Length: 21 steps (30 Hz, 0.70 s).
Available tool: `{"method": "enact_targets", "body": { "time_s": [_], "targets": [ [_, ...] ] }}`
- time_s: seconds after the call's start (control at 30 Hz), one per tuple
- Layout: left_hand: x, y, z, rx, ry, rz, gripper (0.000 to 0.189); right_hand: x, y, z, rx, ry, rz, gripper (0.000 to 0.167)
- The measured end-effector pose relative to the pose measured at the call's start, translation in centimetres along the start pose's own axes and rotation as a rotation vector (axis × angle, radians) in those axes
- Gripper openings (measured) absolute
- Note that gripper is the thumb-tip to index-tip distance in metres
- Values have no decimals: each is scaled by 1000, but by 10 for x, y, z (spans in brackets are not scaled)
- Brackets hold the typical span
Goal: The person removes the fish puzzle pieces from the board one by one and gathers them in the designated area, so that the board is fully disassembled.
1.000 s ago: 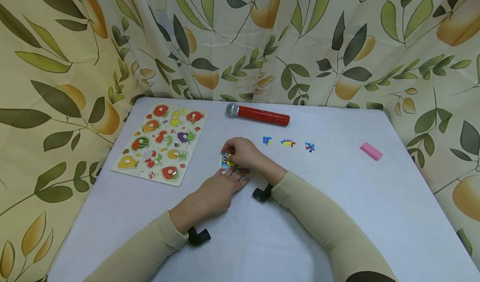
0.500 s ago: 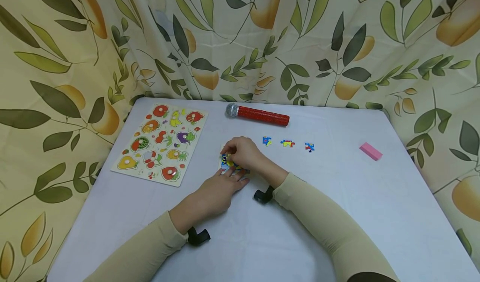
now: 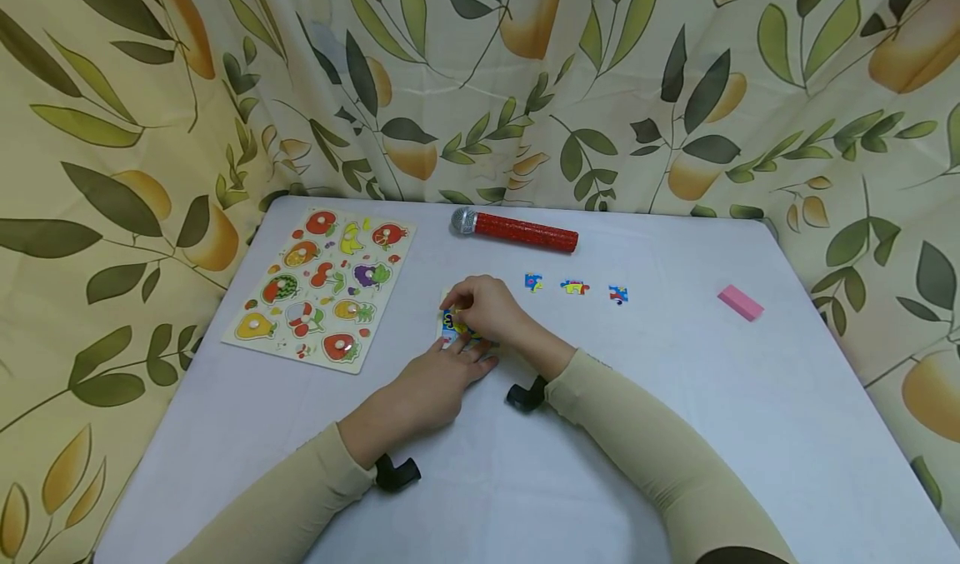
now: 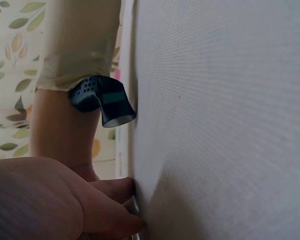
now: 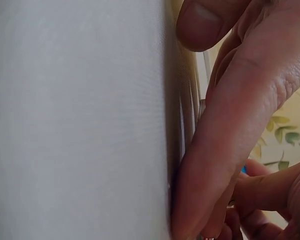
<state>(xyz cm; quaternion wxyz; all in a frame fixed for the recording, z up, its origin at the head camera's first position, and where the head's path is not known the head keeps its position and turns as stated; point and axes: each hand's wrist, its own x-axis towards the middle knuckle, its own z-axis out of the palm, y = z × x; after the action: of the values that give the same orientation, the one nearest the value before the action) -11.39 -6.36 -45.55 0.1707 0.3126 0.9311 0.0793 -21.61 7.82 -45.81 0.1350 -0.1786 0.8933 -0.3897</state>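
Note:
Beneath both hands lies a small blue-and-yellow jigsaw puzzle (image 3: 448, 324) on the white tabletop, mostly hidden. My left hand (image 3: 435, 389) rests along its near edge with the fingers stretched out and spread. My right hand (image 3: 486, 307) bends over the puzzle from the right, thumb and forefinger pinching at its upper left part. What it pinches seems to be a puzzle piece, largely covered by the fingers; a bit of blue (image 5: 244, 169) shows by the fingers in the right wrist view. Three loose pieces lie to the right: one (image 3: 533, 282), another (image 3: 575, 286) and a third (image 3: 618, 295).
A fruit peg board (image 3: 341, 291) lies at the left of the white table (image 3: 675, 447). A red glittery toy microphone (image 3: 517, 230) lies near the back edge, and a pink block (image 3: 741, 302) at the right. A leaf-patterned curtain (image 3: 480, 131) hangs behind.
The right hand shifts only very slightly over the puzzle. The left hand stays in place, and the loose pieces have not moved.

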Motion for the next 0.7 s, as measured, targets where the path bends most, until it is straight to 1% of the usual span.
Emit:
{"method": "enact_targets", "body": {
  "time_s": [0.27, 0.53, 0.7],
  "targets": [
    [1, 0, 1, 1, -4, -4, 70, -2, -1, -1, -13, 4, 3, 18],
    [2, 0, 3, -14, -19, -12, 71, 0, 0, -1, -69, 16, 3, 17],
    [3, -1, 2, 3, -19, -6, 72, 7, 3, -4, -49, -3, 8, 16]
  ]
}}
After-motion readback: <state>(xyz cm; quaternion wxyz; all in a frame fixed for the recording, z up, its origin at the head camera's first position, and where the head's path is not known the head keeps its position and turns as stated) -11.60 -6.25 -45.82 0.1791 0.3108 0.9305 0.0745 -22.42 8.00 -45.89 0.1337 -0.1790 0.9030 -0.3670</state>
